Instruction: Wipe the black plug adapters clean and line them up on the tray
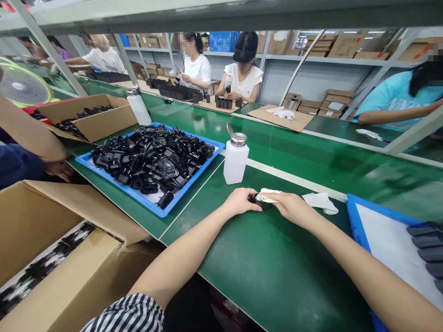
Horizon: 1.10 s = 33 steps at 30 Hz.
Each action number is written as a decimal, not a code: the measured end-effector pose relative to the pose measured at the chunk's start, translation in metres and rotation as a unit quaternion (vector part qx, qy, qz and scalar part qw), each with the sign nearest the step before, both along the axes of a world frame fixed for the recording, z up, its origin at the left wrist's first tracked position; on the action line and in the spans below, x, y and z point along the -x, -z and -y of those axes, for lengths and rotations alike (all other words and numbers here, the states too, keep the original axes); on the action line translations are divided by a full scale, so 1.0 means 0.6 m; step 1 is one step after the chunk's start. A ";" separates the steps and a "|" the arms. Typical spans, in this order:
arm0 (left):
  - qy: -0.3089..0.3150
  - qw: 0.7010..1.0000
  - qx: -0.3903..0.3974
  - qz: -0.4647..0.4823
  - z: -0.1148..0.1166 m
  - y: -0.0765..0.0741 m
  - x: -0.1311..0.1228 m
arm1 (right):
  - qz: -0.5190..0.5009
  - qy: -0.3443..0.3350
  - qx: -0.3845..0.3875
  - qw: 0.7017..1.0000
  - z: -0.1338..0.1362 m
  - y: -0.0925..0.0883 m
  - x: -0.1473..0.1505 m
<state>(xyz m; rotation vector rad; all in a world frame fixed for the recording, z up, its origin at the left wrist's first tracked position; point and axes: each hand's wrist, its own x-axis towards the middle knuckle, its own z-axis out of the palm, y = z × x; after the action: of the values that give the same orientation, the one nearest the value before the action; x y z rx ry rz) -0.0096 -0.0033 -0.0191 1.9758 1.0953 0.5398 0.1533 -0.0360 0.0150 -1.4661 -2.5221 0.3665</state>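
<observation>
Hands [238, 201] close together, fingers [246, 191] apparently curled

A green tabletop [263, 276] is crossed by cream lines [294, 178]. Toward its left edge sits a bright blue tray [187, 189] of black pieces [148, 159]; by that tray's right corner stands a milky white bottle [236, 165] with a silver cap [238, 138]. Near the tabletop's middle are a black part [252, 198] and a white cloth [266, 195]. At the right edge, another blue tray [356, 226] shows a white liner [384, 230] and dark grey pieces [434, 255]. Outside the near edge, a sleeve [128, 316] has black and white stripes; beyond the far edge, a turquoise shirt [384, 108] carries white lettering.
</observation>
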 end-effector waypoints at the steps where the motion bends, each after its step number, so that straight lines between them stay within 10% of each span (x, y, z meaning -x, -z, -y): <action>1: -0.002 1.000 0.002 -0.003 0.000 0.000 0.000 | -0.002 0.001 0.013 1.000 0.000 -0.006 -0.007; 10: 0.012 0.975 -0.162 -0.153 0.022 -0.022 0.009 | -0.087 0.123 0.069 0.986 -0.016 -0.011 -0.037; 33: 0.026 0.950 -0.283 -0.129 0.018 -0.006 0.013 | -0.058 0.036 0.110 0.992 -0.010 -0.012 -0.033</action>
<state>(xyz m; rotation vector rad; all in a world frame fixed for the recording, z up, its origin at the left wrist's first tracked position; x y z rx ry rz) -0.0174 -0.0139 -0.0153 2.6284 1.1236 0.6283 0.1734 -0.0299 0.0224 -1.5586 -2.3923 0.7156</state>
